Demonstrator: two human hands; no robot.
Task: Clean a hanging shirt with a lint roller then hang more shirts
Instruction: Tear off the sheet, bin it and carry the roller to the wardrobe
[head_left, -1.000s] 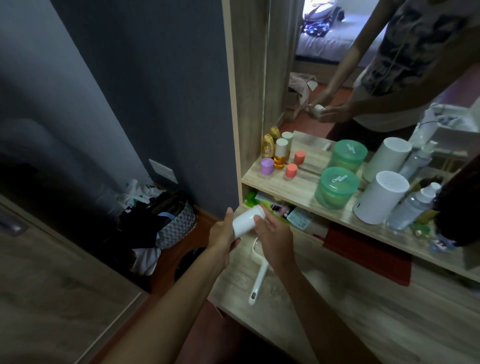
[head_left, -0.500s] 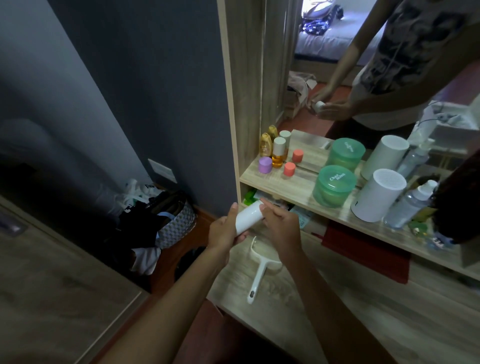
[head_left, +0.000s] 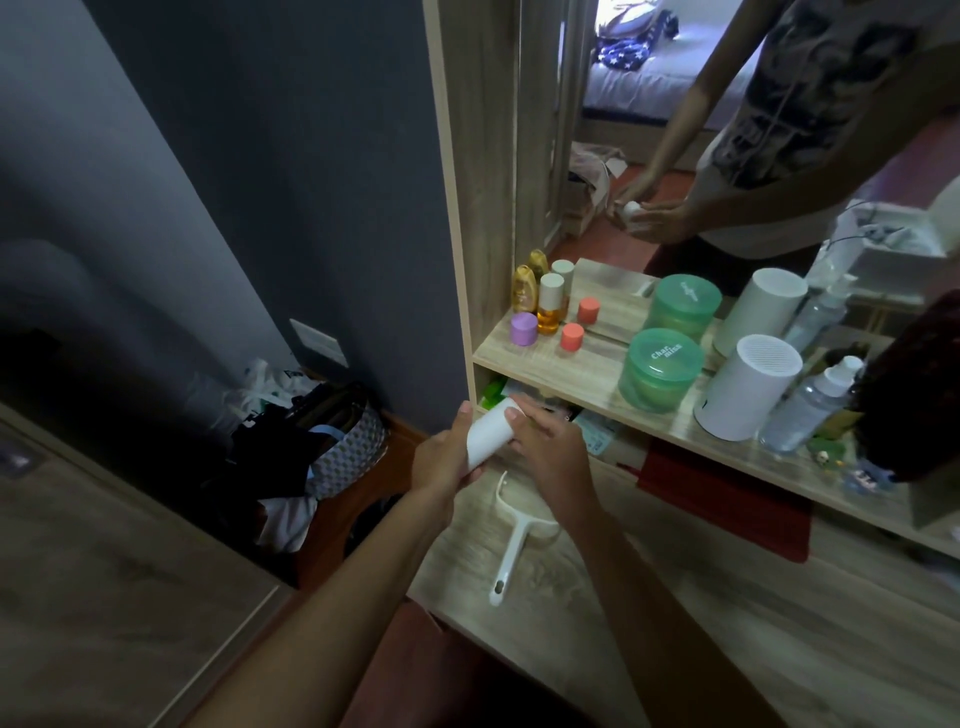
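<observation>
A white lint roll is held over the left end of a wooden dresser top. My left hand grips its lower end from the left. My right hand rests on its upper right side, fingers curled over it. The white lint roller handle lies on the dresser top just below my hands, without the roll on it. No shirt is in view.
A shelf above holds small bottles, a green tub, a white cylinder and a spray bottle. A mirror behind it reflects a person. On the floor at left stands a bag of clothes against the dark wall.
The roll tilted more upright as my hands turned it slightly. The handle stayed on the dresser top.
</observation>
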